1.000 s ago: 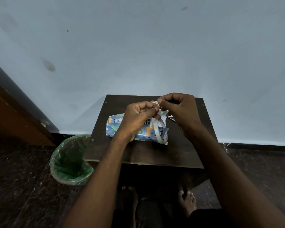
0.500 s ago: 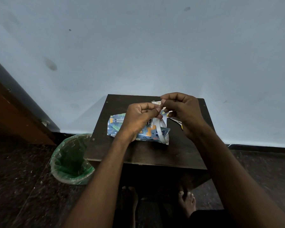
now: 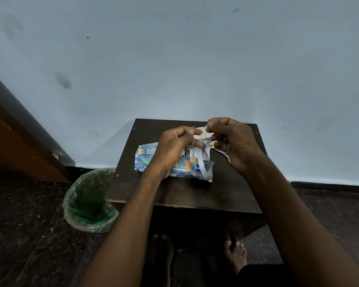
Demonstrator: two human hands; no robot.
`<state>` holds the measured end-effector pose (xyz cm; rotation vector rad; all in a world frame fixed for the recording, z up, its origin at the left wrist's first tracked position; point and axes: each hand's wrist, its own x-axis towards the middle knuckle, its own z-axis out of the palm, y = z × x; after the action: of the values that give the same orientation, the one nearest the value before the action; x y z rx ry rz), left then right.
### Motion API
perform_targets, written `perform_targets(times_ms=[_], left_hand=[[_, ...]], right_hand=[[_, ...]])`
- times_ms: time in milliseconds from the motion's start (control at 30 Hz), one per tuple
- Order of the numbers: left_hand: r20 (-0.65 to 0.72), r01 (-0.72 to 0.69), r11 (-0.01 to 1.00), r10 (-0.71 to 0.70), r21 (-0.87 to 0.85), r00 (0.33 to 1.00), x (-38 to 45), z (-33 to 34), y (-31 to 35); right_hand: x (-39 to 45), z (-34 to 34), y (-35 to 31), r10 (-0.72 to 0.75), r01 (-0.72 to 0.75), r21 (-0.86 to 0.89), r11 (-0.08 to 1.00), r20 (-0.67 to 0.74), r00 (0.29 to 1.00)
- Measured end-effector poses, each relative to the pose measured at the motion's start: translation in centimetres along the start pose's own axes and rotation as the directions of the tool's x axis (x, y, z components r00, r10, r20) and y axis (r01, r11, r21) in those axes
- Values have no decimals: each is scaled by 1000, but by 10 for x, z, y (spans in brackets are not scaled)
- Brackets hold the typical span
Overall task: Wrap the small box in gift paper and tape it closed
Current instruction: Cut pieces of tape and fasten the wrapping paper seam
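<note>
Both hands [image 3: 178,146] [image 3: 234,141] have lifted slightly, fingers [image 3: 195,132] still pinching a tape [image 3: 203,134] strip above the box [image 3: 174,162]; sealing comes next.

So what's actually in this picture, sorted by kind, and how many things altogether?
Hands: 2, left hand and right hand, both pinching the paper
Bare feet under the table: 2
Small boxes partly wrapped in blue animal-print gift paper: 1
Dark wooden square tables: 1
Bins lined with a green plastic bag: 1
Total: 7
</note>
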<state>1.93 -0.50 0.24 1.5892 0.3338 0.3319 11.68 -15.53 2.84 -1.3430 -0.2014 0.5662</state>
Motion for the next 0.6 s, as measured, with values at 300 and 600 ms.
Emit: perform_targets(times_ms=[300, 600], left_hand=[[23, -51, 999, 51, -11, 998, -1, -1, -2], [10, -143, 989, 142, 26, 990, -2, 0, -3]], right_hand=[[-3, 2, -1, -50, 52, -63, 997, 46, 998], [-2, 6, 5, 201, -207, 94, 974, 70, 977]])
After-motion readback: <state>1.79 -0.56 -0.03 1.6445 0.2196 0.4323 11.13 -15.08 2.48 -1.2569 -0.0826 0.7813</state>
